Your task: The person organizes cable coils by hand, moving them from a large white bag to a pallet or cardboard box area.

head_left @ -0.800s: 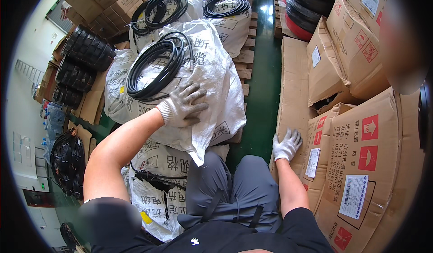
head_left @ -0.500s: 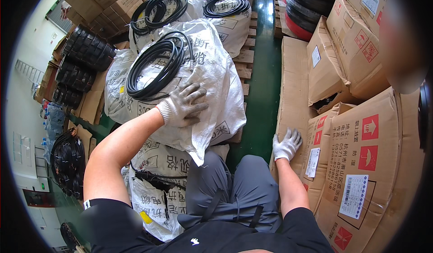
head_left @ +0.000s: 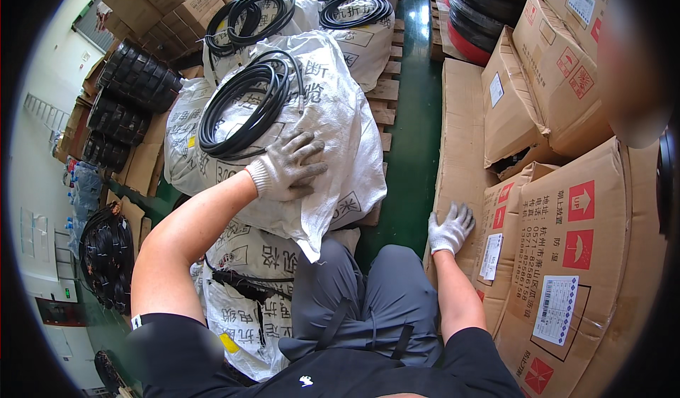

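My left hand (head_left: 289, 165), in a grey-white work glove, lies flat with fingers spread on a white woven sack (head_left: 333, 132). Just beyond its fingers, on the same sack, rests a coil of black cable (head_left: 244, 107), with one cable end pointing toward me. My right hand (head_left: 452, 228), gloved alike, leans with fingers apart on a cardboard sheet (head_left: 460, 129) beside the stacked cartons. Neither hand holds anything. Between them are my bent knees in grey trousers.
More black cable coils (head_left: 355, 8) lie on white sacks farther back. Large cartons (head_left: 559, 256) line the right side. Wooden pallets (head_left: 384, 90) edge a green floor strip (head_left: 411, 107). A torn white sack (head_left: 248, 320) sits by my left leg. Black bundles (head_left: 106, 256) stand at left.
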Motion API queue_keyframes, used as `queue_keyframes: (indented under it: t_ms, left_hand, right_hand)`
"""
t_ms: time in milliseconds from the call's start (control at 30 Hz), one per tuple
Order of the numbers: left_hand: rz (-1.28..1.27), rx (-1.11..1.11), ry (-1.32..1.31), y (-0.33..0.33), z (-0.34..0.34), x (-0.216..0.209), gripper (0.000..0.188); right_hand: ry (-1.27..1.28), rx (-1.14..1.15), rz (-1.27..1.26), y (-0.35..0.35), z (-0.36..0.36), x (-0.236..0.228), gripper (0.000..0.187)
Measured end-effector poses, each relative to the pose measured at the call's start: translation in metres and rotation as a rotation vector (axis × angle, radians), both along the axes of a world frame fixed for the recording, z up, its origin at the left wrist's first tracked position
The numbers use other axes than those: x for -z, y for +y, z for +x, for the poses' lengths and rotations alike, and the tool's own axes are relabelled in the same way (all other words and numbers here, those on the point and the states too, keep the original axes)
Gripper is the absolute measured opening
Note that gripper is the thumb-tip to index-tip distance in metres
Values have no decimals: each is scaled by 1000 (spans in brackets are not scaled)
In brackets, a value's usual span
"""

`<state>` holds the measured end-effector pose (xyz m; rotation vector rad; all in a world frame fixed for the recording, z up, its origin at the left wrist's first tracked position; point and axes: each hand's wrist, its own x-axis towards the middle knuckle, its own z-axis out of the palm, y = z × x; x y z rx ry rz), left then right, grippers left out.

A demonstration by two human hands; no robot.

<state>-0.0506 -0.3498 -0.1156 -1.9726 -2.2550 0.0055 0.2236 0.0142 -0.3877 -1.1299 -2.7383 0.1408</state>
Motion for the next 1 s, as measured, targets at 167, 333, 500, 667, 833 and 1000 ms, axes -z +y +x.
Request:
queue_keyframes:
  t_ms: [167,333,500,667,833,1000]
  left_hand:
    - [6,4,0,-2,-1,3,64]
    - [8,4,-4,-2,-1,2,64]
    - [-5,-4,-14,-1,0,1,64]
    - [-5,-4,-12,-1,0,1,65]
    - [-14,-8,-16,-2,0,1,66]
    - [-14,-7,-16,-1,0,1,65]
  right_hand:
    - [-5,1,-10,0,0,0,75]
    - [-2,-2,-13,0,-1,-1,75]
    - [0,-3,-10,1,1,0,76]
    - [8,-5,3,1,0,2,75]
    - [7,-9,5,1,0,3,75]
    - [19,-12,19,1,0,5,75]
